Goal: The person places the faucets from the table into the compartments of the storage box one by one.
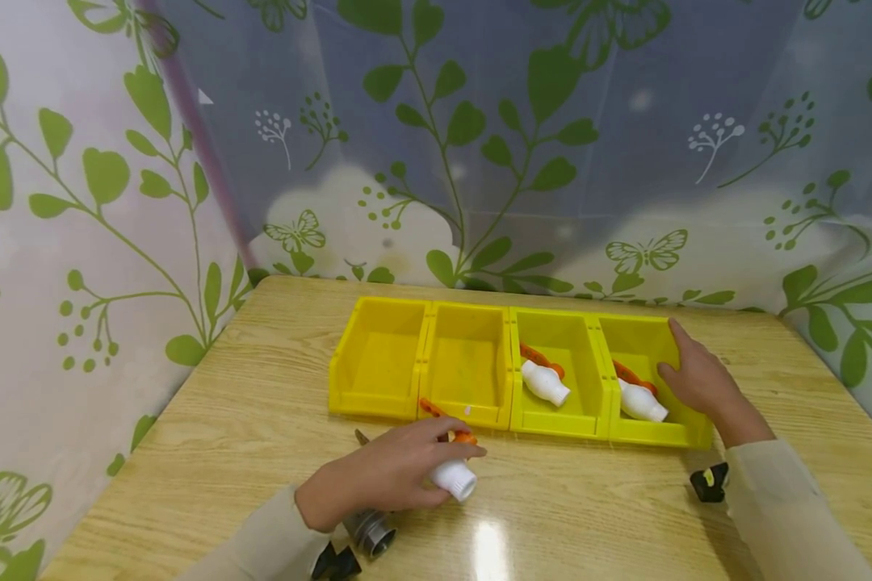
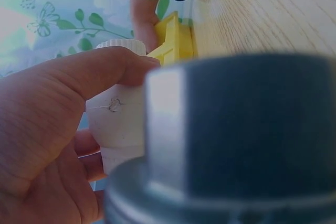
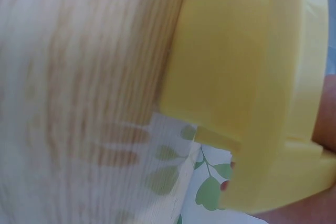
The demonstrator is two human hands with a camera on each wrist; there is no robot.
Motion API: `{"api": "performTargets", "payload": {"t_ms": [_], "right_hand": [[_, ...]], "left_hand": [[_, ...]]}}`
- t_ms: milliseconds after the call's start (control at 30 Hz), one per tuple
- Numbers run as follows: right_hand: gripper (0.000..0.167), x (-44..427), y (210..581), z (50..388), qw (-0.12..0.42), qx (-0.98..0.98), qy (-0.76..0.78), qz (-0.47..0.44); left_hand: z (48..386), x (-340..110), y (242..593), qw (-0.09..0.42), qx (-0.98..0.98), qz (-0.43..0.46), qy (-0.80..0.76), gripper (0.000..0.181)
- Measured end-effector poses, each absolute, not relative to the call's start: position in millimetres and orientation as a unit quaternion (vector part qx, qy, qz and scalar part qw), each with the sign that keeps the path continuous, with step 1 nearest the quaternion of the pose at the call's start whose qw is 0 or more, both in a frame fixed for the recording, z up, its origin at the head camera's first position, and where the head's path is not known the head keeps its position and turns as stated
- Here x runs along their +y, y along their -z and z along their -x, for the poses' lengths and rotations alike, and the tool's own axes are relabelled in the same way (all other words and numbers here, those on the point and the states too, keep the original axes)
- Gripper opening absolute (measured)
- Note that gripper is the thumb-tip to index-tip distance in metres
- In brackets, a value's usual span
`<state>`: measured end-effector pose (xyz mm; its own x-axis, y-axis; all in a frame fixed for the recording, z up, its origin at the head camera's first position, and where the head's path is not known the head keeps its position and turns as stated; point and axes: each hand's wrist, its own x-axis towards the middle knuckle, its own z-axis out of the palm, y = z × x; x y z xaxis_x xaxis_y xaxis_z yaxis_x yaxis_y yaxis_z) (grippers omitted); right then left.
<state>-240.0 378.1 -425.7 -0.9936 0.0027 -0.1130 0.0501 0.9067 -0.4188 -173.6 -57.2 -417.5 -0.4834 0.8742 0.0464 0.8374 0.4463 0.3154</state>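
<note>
In the head view my left hand [image 1: 388, 468] grips a white plastic ball valve [image 1: 454, 479] with an orange lever, in front of the second yellow bin [image 1: 468, 415]. The left wrist view shows my thumb across the white valve body [image 2: 118, 124], below its ribbed end. Partly under that hand lies a grey metal fitting [image 1: 371, 532], large and blurred up close to the left wrist camera. My right hand [image 1: 705, 383] holds the right side wall of the rightmost yellow bin [image 1: 661, 436], thumb inside. In the right wrist view, this bin's wall [image 3: 226, 51] hides most of the hand.
Four bins stand joined in a row on a wooden table [image 1: 262, 387]. One white valve with an orange lever [image 1: 545, 383] lies in the third bin, another similar valve [image 1: 641, 401] in the rightmost. A leaf-patterned curtain [image 1: 436, 161] hangs behind the table.
</note>
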Motion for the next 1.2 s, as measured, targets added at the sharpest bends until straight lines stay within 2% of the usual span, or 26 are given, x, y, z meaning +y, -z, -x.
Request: {"api": "performTargets", "payload": {"t_ms": [1200], "right_hand": [[0.08,378.2,427.0,240.5,0.053,0.973,0.223,-0.02]], "left_hand": [[177.1,-50.5,417.8,0.04,0.834,-0.525,-0.167,0.052]]}}
